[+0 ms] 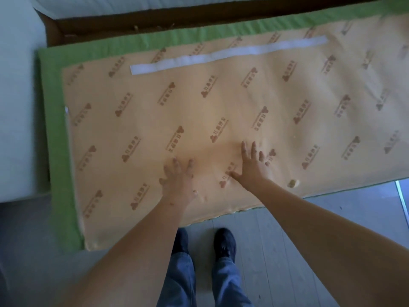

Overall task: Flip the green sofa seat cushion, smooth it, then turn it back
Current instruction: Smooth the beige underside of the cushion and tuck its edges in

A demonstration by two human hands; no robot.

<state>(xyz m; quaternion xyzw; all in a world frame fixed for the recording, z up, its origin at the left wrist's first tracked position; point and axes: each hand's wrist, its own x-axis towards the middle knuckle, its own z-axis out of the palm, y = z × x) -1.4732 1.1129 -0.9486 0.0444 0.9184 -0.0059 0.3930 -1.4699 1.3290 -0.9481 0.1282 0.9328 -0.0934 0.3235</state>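
Note:
The green sofa seat cushion (221,103) lies flipped, its tan underside with brown printed logos facing up. A green fabric border (53,120) shows along its left and far edges, and a white strip (228,53) runs near the far edge. My left hand (178,181) presses flat on the tan surface near the front edge, fingers spread. My right hand (253,162) lies flat just to the right of it, fingers spread too. Neither hand holds anything.
The brown sofa frame (132,18) shows behind the cushion. A pale armrest (20,107) stands at the left. The cushion's front edge overhangs a grey plank floor (287,251), where my dark shoes (224,242) stand. A small dent (293,183) marks the tan fabric.

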